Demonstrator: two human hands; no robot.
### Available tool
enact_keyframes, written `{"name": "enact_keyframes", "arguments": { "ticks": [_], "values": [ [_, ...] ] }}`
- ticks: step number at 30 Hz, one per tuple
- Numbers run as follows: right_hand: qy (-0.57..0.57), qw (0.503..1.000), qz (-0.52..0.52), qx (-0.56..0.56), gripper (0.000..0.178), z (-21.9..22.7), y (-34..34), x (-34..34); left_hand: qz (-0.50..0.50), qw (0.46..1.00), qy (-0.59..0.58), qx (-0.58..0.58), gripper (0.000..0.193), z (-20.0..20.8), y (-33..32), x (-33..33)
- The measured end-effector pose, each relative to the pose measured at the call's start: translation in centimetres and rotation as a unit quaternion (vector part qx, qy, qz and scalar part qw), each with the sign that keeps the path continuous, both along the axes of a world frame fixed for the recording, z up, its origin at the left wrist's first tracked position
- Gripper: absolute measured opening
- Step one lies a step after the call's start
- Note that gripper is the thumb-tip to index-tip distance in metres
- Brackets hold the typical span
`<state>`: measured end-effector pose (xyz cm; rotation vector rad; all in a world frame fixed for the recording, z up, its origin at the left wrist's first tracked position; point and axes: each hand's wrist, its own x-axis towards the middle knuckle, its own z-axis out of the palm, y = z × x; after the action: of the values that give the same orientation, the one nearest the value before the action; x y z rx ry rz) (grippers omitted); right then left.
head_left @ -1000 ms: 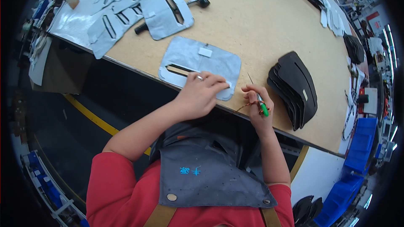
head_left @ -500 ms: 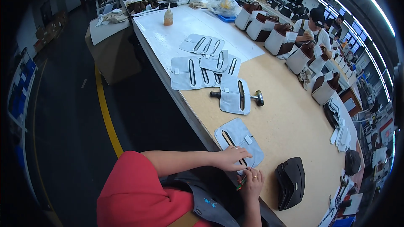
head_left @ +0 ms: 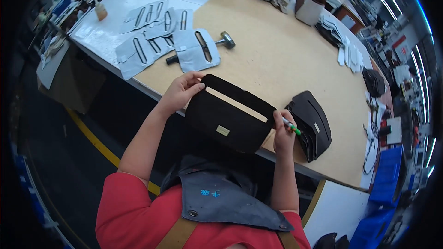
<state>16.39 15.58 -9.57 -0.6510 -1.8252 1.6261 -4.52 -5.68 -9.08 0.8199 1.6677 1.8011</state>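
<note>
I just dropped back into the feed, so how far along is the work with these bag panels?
Looks done: a stack of black panels lies by the right hand.
In hand: the left hand and right hand hold one black panel with a pale slot at the table edge; the right also grips a green-tipped pen.
Left: grey slotted pieces lie beyond, around a hammer.
</note>
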Motion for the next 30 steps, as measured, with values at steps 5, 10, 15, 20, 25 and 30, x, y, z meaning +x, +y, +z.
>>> {"name": "enact_keyframes", "arguments": {
  "ticks": [5,10,15,20,25,30],
  "values": [
    [-0.049,0.998,-0.043,0.025,0.017,-3.4,0.8,0.1,-0.003,1.000,-0.008,-0.015,0.023,-3.3,2.5,0.3],
    [-0.063,0.992,-0.061,0.091,0.018,-3.3,0.2,0.1,0.054,0.998,0.025,-0.009,0.023,-3.7,2.5,1.0],
    [-0.064,0.990,-0.071,0.102,0.019,-3.6,0.1,0.5,0.082,0.994,0.070,-0.013,0.023,-4.6,2.5,1.3],
    [-0.059,0.988,-0.079,0.122,0.019,-3.4,0.2,0.5,0.101,0.989,0.110,-0.013,0.022,-4.4,2.7,1.6],
    [-0.056,0.987,-0.097,0.116,0.019,-3.8,0.3,0.2,0.093,0.991,0.090,0.012,0.022,-4.7,2.9,1.5],
    [-0.033,0.987,-0.093,0.128,0.019,-3.8,-0.1,-0.1,0.110,0.985,0.132,-0.011,0.025,-4.6,2.6,1.4]
  ]
}}
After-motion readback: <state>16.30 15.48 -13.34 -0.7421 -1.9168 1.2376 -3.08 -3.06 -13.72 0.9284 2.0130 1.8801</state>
